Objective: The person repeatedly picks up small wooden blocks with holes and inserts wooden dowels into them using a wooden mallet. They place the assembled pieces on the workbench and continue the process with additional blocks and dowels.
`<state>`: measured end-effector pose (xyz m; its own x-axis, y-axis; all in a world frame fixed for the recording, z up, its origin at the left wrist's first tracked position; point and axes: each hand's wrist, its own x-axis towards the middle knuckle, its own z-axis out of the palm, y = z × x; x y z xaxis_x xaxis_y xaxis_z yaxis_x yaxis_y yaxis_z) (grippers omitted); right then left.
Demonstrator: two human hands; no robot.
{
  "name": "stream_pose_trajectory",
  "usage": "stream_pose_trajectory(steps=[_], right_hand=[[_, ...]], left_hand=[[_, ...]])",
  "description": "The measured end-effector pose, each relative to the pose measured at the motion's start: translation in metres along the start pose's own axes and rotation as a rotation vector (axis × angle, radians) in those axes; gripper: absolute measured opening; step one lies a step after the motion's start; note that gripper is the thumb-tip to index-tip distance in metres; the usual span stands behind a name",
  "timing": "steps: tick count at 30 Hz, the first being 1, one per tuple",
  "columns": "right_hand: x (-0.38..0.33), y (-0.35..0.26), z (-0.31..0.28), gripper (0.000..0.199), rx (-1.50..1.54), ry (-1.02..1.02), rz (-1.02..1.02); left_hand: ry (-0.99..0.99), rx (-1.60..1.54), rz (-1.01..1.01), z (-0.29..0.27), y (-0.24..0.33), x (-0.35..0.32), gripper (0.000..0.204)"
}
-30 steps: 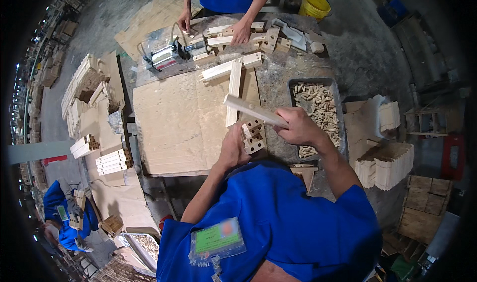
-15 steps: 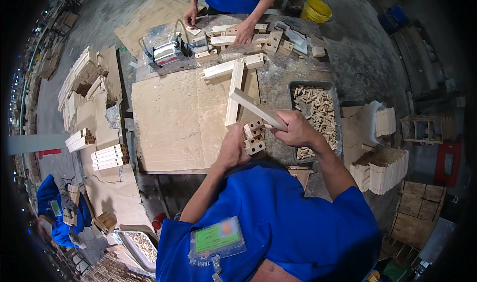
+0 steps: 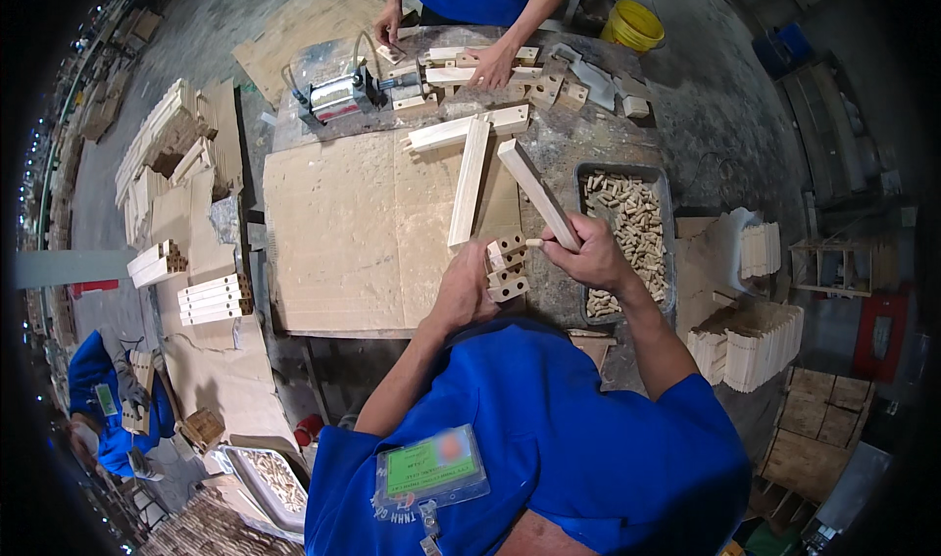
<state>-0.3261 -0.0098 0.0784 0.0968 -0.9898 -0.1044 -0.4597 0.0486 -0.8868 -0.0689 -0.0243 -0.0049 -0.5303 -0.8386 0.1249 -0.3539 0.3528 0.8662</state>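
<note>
In my left hand, closed near the table's front edge, is a small stack of wooden bars whose drilled ends face right. My right hand grips a pale square wooden bar, tilted with its far end up and to the left. A small wooden dowel sticks out from the right hand's fingers toward the drilled ends; whether it touches a hole I cannot tell. Beyond my hands, another wooden bar lies against a bar with dowels in its end.
A grey tray of dowels stands at my right. Cardboard covers the table's left part. Across the table, a co-worker's hands work among drilled bars beside a clamp-like metal device. More bars lie at left.
The bar in my right hand has swung, its far end moving right and upward. A dowel now shows more clearly by the fingers. My left hand keeps hold of the stack.
</note>
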Motion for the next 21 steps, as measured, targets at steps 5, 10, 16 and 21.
stream_pose_trajectory(steps=[5,10,16,21], right_hand=[[0.002,0.004,0.017,0.018,0.035,0.035,-0.150],[-0.004,0.003,0.020,0.020,0.120,0.038,-0.075],[-0.011,-0.006,0.014,0.023,0.477,0.019,0.246],[-0.011,-0.005,0.011,0.021,0.578,0.031,0.257]], left_hand=[[-0.035,0.017,-0.041,0.001,0.001,0.001,0.087],[-0.036,0.003,-0.059,-0.003,0.007,0.000,0.085],[-0.038,0.008,-0.075,-0.003,0.007,0.000,0.086],[-0.042,-0.004,-0.049,-0.002,0.003,0.000,0.082]])
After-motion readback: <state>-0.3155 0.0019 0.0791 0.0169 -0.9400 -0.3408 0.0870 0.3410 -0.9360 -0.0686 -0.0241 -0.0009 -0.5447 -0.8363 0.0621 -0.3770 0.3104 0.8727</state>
